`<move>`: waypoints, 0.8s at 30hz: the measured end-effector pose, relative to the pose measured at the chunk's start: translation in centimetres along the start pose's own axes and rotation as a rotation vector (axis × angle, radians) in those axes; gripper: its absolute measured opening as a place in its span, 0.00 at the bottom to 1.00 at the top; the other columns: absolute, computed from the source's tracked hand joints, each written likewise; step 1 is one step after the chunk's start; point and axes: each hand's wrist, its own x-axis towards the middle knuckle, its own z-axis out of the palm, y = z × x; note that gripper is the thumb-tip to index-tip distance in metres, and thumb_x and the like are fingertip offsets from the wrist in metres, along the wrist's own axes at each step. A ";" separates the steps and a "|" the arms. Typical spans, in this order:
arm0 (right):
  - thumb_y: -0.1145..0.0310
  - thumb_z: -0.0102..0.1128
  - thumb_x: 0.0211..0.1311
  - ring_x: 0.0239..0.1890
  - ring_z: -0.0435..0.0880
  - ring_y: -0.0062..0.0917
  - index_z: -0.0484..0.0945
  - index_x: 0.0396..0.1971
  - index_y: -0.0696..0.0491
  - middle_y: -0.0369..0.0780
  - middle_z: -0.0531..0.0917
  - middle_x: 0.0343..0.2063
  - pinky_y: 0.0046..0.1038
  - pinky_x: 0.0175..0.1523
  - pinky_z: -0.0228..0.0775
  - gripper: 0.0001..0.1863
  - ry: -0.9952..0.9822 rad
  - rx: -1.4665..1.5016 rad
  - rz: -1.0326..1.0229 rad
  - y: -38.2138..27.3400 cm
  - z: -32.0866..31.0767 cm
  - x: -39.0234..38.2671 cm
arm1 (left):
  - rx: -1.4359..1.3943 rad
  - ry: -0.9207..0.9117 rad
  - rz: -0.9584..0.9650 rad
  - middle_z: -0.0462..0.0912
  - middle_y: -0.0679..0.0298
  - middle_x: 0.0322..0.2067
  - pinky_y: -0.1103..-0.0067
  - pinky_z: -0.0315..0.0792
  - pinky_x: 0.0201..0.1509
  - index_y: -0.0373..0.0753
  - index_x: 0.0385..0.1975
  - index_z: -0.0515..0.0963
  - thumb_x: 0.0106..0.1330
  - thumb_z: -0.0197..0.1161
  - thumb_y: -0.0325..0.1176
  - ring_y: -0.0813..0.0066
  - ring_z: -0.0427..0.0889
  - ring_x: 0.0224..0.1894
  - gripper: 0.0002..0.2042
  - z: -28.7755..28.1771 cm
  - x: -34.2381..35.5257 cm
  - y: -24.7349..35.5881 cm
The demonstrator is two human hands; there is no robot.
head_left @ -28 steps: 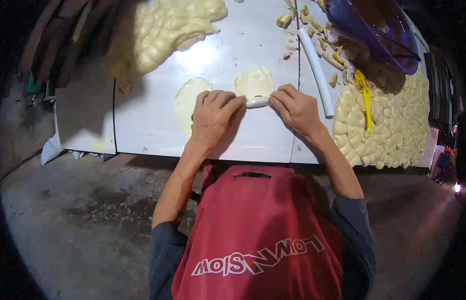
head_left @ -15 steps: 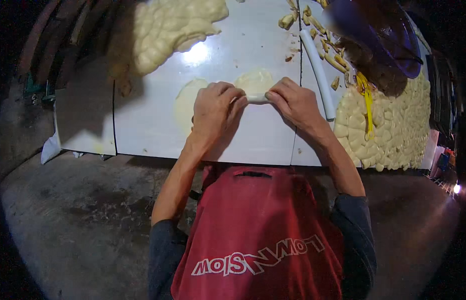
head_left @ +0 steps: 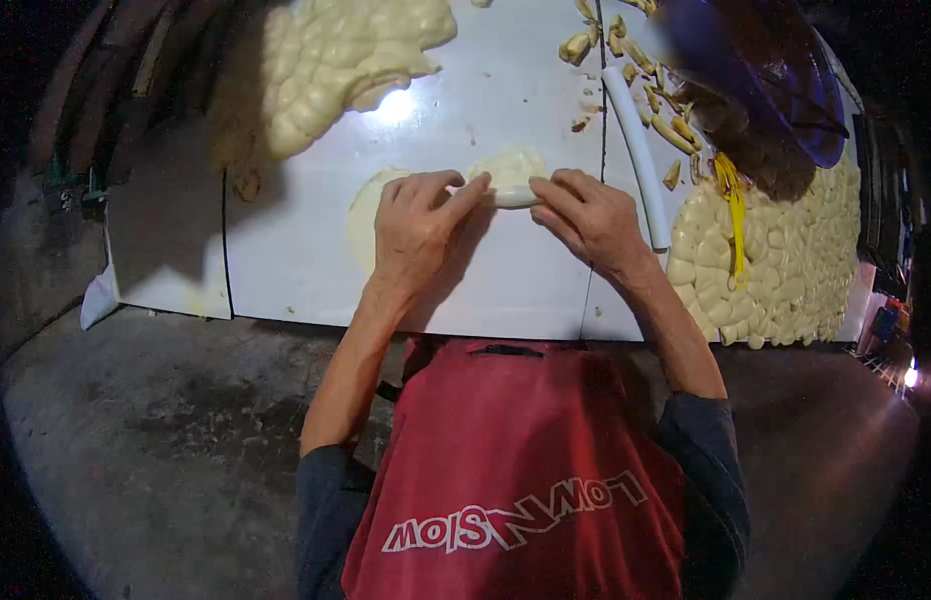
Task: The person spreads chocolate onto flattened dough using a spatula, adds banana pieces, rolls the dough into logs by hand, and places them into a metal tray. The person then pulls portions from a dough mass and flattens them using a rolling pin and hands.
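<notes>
A pale, flattened piece of dough [head_left: 512, 162] lies on the white tabletop, its near edge curled into a short, smooth roll [head_left: 512, 197]. At the roll's left end my left hand [head_left: 418, 222] is closed, thumb and forefinger against the dough. My right hand [head_left: 592, 215] pinches the right end, fingers bent over it. Whatever the roll may contain is hidden. Beside and partly under my left hand rests a second thin dough round [head_left: 366, 215].
Many dough pieces are massed at the far left [head_left: 351, 55] and right [head_left: 786, 255]. A white tube [head_left: 638, 155] lies right of my hands, near scattered yellowish-brown pieces [head_left: 672, 132]. Beyond are a yellow strip-like item [head_left: 734, 215] and a purple basin [head_left: 821, 130]. The table's front edge [head_left: 406, 329] runs before me.
The near edge of the dough is rolled farther over, and less of the flat part shows. My left fingers have spread a little; both hands stay at the roll's ends.
</notes>
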 end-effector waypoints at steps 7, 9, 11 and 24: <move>0.60 0.69 0.64 0.36 0.86 0.28 0.84 0.50 0.45 0.37 0.83 0.39 0.31 0.37 0.79 0.16 0.005 -0.008 0.111 0.6 0.2 0.5 | 0.032 -0.020 -0.043 0.84 0.65 0.40 0.67 0.71 0.49 0.49 0.44 0.87 0.59 0.73 0.32 0.65 0.82 0.45 0.12 0.3 0.5 0.1; 0.60 0.69 0.63 0.36 0.86 0.28 0.84 0.49 0.46 0.37 0.83 0.39 0.32 0.37 0.78 0.16 0.100 0.014 0.040 0.9 0.4 0.5 | 0.020 -0.019 0.024 0.83 0.66 0.40 0.68 0.70 0.48 0.49 0.44 0.86 0.60 0.73 0.33 0.66 0.81 0.44 0.12 -0.2 0.6 0.1; 0.60 0.69 0.63 0.37 0.85 0.30 0.84 0.51 0.46 0.37 0.84 0.41 0.33 0.38 0.79 0.18 0.020 -0.060 -0.004 1.3 0.4 0.2 | -0.017 -0.046 0.066 0.83 0.66 0.40 0.68 0.69 0.47 0.48 0.45 0.85 0.63 0.71 0.33 0.66 0.81 0.42 0.11 0.2 0.6 0.5; 0.60 0.70 0.62 0.38 0.84 0.28 0.83 0.51 0.45 0.37 0.83 0.44 0.32 0.38 0.77 0.18 0.091 -0.078 0.007 2.2 0.6 1.7 | 0.012 -0.006 0.005 0.82 0.63 0.41 0.68 0.71 0.40 0.46 0.47 0.84 0.61 0.72 0.33 0.65 0.81 0.37 0.14 1.1 2.3 -0.1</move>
